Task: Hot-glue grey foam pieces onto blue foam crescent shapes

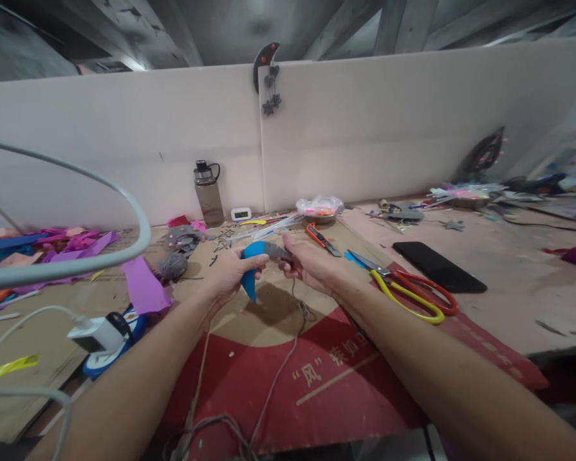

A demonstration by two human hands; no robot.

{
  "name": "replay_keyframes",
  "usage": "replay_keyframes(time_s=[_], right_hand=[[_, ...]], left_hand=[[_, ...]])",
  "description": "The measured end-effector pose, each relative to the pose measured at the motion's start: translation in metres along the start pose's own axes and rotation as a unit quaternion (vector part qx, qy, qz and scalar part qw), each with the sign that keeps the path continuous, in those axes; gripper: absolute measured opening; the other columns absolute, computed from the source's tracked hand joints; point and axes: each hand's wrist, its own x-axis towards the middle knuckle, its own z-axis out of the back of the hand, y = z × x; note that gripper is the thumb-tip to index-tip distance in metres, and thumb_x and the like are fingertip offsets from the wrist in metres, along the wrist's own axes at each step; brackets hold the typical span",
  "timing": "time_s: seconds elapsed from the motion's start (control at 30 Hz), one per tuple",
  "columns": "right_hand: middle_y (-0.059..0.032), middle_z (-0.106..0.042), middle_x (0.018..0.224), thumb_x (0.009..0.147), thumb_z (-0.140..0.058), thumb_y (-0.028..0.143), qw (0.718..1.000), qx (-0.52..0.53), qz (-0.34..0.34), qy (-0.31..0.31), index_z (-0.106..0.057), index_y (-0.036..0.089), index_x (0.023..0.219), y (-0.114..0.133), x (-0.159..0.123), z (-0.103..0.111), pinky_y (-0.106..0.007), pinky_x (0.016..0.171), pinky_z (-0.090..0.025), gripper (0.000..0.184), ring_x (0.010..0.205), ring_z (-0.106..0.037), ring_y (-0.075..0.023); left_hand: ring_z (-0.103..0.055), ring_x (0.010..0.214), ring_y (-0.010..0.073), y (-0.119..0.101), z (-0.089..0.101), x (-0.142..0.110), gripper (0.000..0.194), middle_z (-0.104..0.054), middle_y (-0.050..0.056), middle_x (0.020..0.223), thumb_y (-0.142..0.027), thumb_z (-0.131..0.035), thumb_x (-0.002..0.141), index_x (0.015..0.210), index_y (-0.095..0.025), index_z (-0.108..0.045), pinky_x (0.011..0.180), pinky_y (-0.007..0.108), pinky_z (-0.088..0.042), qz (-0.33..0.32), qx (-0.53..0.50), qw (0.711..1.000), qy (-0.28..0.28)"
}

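A blue crescent shape (255, 251), its upper right part covered by grey yarn (274, 250), is held up over the cardboard. My left hand (233, 272) pinches the blue part, thumb on top, with the pointed blue tip hanging below. Closed on the grey end of the crescent is my right hand (307, 261); its fingers partly hide that end. From beneath the right hand a loose yarn strand (295, 339) runs down across the red and brown cardboard sheet (336, 397) to the near edge.
Yellow-and-red scissors (400, 291), an orange cutter (322, 240) and a black phone (438, 267) lie to the right. Left are purple felt (145, 285), a yarn ball (173, 265) and a white charger (97, 334). A bottle (208, 195) stands behind; a grey cable (139, 224) arches at left.
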Motion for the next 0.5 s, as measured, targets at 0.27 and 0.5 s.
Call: replay_keyframes(time_s=[0.27, 0.5], right_hand=[[0.0062, -0.035, 0.054, 0.074, -0.058, 0.050, 0.991, -0.102, 0.071, -0.045, -0.044, 0.019, 0.061, -0.0012, 0.0009, 0.0016, -0.021, 0.043, -0.022, 0.036, 0.046, -0.029, -0.0062], [0.0045, -0.040, 0.056, 0.082, -0.045, 0.051, 0.996, -0.072, 0.026, -0.038, -0.045, 0.019, 0.066, -0.0091, 0.0053, 0.0098, -0.019, 0.041, -0.023, 0.036, 0.045, -0.033, -0.0066]], left_hand=[[-0.046, 0.046, 0.0067, 0.0027, -0.0002, -0.0010, 0.025, -0.052, -0.002, 0.055, -0.031, -0.073, 0.062, 0.065, -0.013, -0.055, 0.048, 0.021, -0.034, -0.004, 0.023, 1.000, 0.010], [-0.047, 0.047, 0.0066, 0.0029, 0.0012, 0.0005, 0.028, -0.053, -0.002, 0.056, -0.032, -0.074, 0.061, 0.067, -0.013, -0.055, 0.048, 0.020, -0.034, 0.005, 0.018, 1.000, -0.017]])
